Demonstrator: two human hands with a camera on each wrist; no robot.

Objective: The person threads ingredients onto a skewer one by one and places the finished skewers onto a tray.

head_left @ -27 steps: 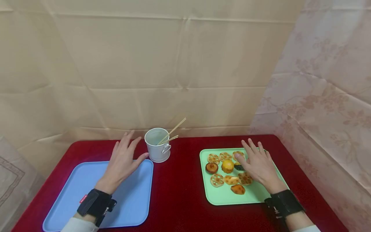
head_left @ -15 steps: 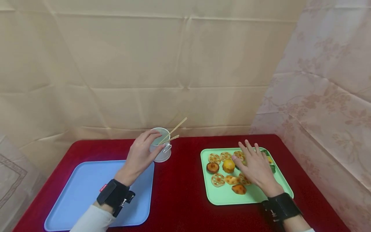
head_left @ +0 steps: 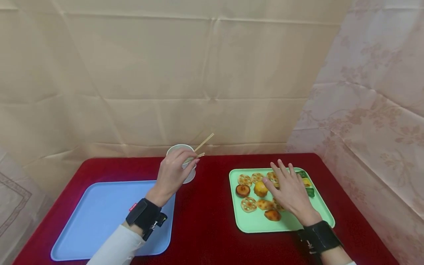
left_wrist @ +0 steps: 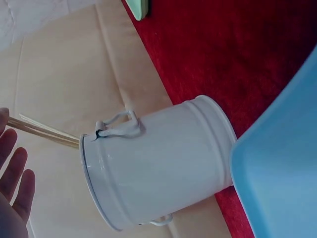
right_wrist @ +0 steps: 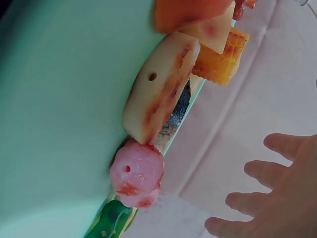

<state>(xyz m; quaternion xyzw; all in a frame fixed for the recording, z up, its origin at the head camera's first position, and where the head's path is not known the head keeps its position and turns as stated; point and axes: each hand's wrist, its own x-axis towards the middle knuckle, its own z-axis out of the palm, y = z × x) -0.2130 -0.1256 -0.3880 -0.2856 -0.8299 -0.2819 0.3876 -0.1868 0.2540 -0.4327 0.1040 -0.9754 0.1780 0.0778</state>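
In the head view my left hand (head_left: pixel 173 173) is at the mouth of a white metal bucket (head_left: pixel 189 176). Its thumb and fingertips pinch at thin bamboo skewers (head_left: pixel 204 142) that lean out of the bucket. The left wrist view shows the small bucket (left_wrist: pixel 158 163) with its handle lug, and a fingertip against the skewers (left_wrist: pixel 47 131); the other fingers are spread. My right hand (head_left: pixel 291 191) hovers with spread fingers above food pieces on a green tray (head_left: pixel 245 224), hiding some of them. Lotus root slices (head_left: pixel 248 204), a mushroom (head_left: pixel 243 190) and a yellow piece (head_left: pixel 260 188) show beside it.
A blue tray (head_left: pixel 99 217) lies at the left, under my left forearm. Both trays and the bucket stand on a red cloth-covered table (head_left: pixel 205 221). Beige cloth (head_left: pixel 212 73) hangs behind, and a patterned cloth (head_left: pixel 374 110) hangs on the right.
My left hand has moved right from over the blue tray to the bucket, its fingers closing at the skewers. My right hand has drifted slightly left, uncovering green and yellow pieces.
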